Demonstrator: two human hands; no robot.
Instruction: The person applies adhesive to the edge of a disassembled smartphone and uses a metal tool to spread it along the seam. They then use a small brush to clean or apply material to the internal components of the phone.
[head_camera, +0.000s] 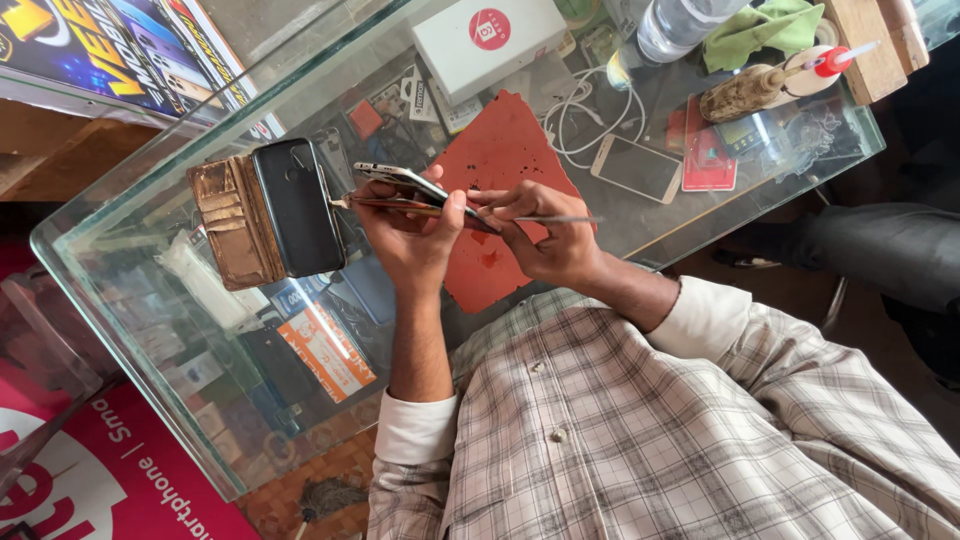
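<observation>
glass all the way across here, a clear glass counter (150, 200) with clutter showing through it, and over it the person works with both hands. the left hand (410, 240) is wrapped around a slim opened phone (410, 185), fingers curled snug under it and thumb pressed along its edge, so it sits lifted just above the glass, left of the middle of the scene. the right hand (545, 235) is pinched tight on a thin metal tool (555, 219), thumb and forefinger closed on its shaft, the tip pointing left and meeting the phone's edge; whether the tip is inside the seam or only touching it, hard to tell from up here. both wrists come out of white cuffs on a checked shirt (640, 430) filling the near side.

just left of the hands lies a black phone (298, 205) resting on a worn brown wallet case (225, 220), open flat on the glass. under the right hand there's a red mat (505, 150), stained with dark spots. further right, a pale phone (636, 167) lies face up, near a white cable (590, 120) in loose loops. at the far edge sits a white box (490, 40), and right of it a plastic bottle (680, 25) beside a green cloth (765, 30).
</observation>
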